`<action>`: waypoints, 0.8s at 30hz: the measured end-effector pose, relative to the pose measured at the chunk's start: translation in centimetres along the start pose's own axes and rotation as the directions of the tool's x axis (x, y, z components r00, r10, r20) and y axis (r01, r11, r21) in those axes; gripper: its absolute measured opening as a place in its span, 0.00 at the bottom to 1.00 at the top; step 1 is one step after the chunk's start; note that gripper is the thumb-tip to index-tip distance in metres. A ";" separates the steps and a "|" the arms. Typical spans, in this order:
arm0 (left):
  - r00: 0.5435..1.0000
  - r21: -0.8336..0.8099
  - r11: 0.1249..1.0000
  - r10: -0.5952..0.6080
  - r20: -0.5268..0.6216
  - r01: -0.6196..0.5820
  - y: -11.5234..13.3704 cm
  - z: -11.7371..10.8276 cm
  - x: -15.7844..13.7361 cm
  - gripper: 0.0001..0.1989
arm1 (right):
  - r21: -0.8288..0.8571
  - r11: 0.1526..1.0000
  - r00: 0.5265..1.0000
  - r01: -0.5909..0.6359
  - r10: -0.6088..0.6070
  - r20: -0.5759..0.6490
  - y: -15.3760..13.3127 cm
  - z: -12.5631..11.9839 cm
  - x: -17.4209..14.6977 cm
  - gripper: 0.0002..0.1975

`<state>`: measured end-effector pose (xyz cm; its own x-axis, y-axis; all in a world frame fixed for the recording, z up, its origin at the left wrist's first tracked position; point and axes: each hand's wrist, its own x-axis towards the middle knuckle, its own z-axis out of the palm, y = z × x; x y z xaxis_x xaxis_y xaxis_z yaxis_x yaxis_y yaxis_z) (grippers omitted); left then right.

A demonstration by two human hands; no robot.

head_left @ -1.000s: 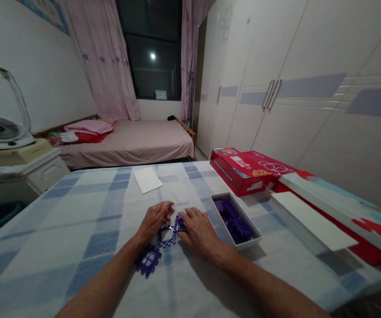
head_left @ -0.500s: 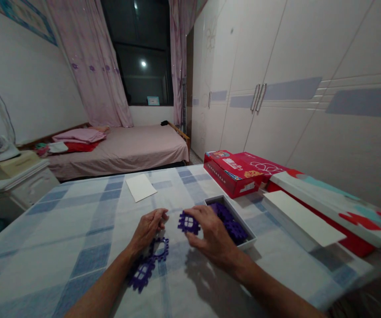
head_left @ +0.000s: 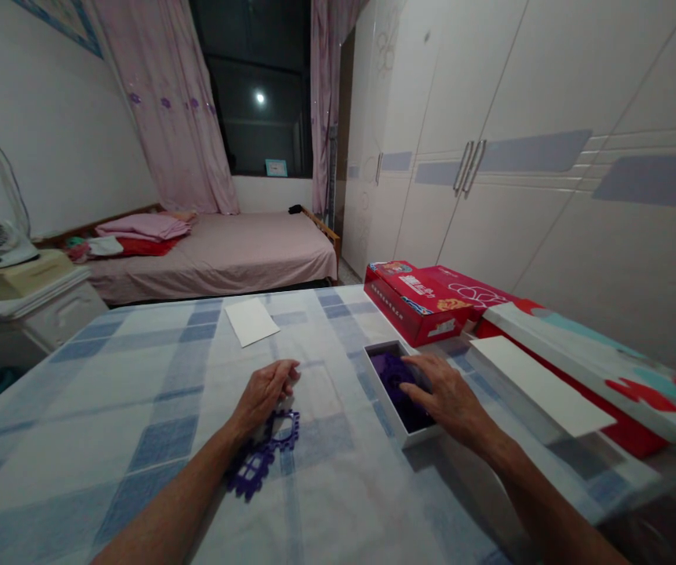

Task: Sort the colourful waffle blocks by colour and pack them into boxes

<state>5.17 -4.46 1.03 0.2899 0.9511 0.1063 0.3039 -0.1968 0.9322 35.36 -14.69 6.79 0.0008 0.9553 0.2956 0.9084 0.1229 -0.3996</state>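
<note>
My left hand [head_left: 267, 391] rests on the tablecloth with its fingers curled together, and nothing shows in them. Just below it lie two joined purple plastic building pieces, one a ring-like frame [head_left: 296, 431], the other a window-like lattice piece [head_left: 251, 471] partly covered by my wrist. Over an open white box [head_left: 388, 414] reaches my right hand [head_left: 447, 392], thumb and fingers closing at the edge of a purple building piece [head_left: 394, 370]. More purple pieces lie in the box beneath, partly hidden by the hand.
A white card [head_left: 252, 322] lies farther back on the checked tablecloth [head_left: 161, 392]. At the right stand red boxes [head_left: 417, 302], a long white-and-red package [head_left: 597, 361] and a white box lid [head_left: 541, 384]. Beyond the table is a bed [head_left: 244, 251].
My right hand has moved right, from above the table into the white box, carrying the window-like purple piece that it held. The box has shifted slightly. My left hand stays in place.
</note>
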 end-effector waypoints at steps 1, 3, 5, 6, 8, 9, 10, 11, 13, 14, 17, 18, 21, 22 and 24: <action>1.000 0.001 1.000 -0.001 0.000 0.001 0.1 0.0 0.0 0.24 | 0.010 1.000 1.000 -0.019 0.019 0.010 0.0 0.0 0.0 0.18; 1.000 0.006 1.000 0.009 0.002 -0.009 0.2 0.0 0.0 0.24 | 0.032 0.999 0.999 -0.036 0.035 0.028 0.1 0.2 0.2 0.17; 1.000 0.008 1.000 0.019 0.001 -0.019 0.2 0.0 0.0 0.24 | 0.044 0.999 1.000 -0.013 0.012 0.028 0.2 0.6 0.5 0.16; 1.000 0.008 1.000 0.020 -0.002 -0.020 0.2 0.1 0.0 0.24 | 0.041 0.999 1.000 0.001 -0.002 0.020 0.3 0.9 0.7 0.16; 1.000 0.006 1.000 0.020 -0.012 -0.020 0.2 0.1 0.0 0.24 | 0.029 0.999 1.000 0.016 -0.016 -0.001 0.3 1.3 1.0 0.15; 1.000 0.006 1.000 0.020 -0.016 -0.019 0.2 0.1 0.0 0.24 | 0.031 0.999 1.000 0.016 -0.015 -0.012 0.3 1.4 1.2 0.15; 1.000 0.005 1.000 0.020 -0.017 -0.020 0.1 0.1 0.0 0.24 | 0.044 0.999 1.000 0.010 -0.009 -0.025 0.3 1.5 1.3 0.15; 1.000 0.005 1.000 0.021 -0.017 -0.021 0.1 0.0 0.0 0.24 | 0.069 0.998 0.999 0.001 0.002 -0.043 0.3 1.4 1.4 0.14; 1.000 0.004 1.000 0.028 -0.015 -0.028 0.0 0.0 0.0 0.25 | 0.142 0.989 0.994 -0.035 0.048 -0.096 0.2 0.9 1.7 0.14; 0.999 0.007 1.000 0.030 -0.014 -0.030 0.1 0.0 0.0 0.25 | 0.177 0.982 0.989 -0.060 0.083 -0.126 0.2 0.5 1.8 0.14; 0.999 0.024 0.999 0.030 -0.013 -0.030 0.2 0.0 0.0 0.25 | 0.227 0.962 0.961 -0.153 0.198 -0.192 0.1 -0.4 2.1 0.14; 1.000 0.027 0.999 0.030 -0.011 -0.029 0.3 0.0 -0.1 0.25 | 0.221 0.959 0.956 -0.175 0.219 -0.194 0.1 -0.6 2.3 0.15; 1.000 0.020 0.999 0.030 -0.003 -0.030 0.3 0.0 -0.1 0.24 | 0.170 0.971 0.980 -0.165 0.182 -0.086 -0.1 -0.7 2.4 0.14; 1.000 0.017 0.999 0.027 -0.002 -0.027 0.3 0.0 -0.1 0.24 | 0.156 0.978 0.990 -0.135 0.140 -0.022 -0.2 -0.5 2.4 0.14; 1.000 0.012 1.000 0.017 -0.004 -0.017 0.3 0.1 -0.1 0.24 | 0.149 0.986 0.996 -0.078 0.070 0.058 -0.3 0.0 2.3 0.14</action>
<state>5.26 -4.67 1.26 0.2910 0.9487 0.1235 0.3094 -0.2155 0.9262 35.08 -12.49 7.61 0.0401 0.9756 0.2158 0.8331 0.0866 -0.5462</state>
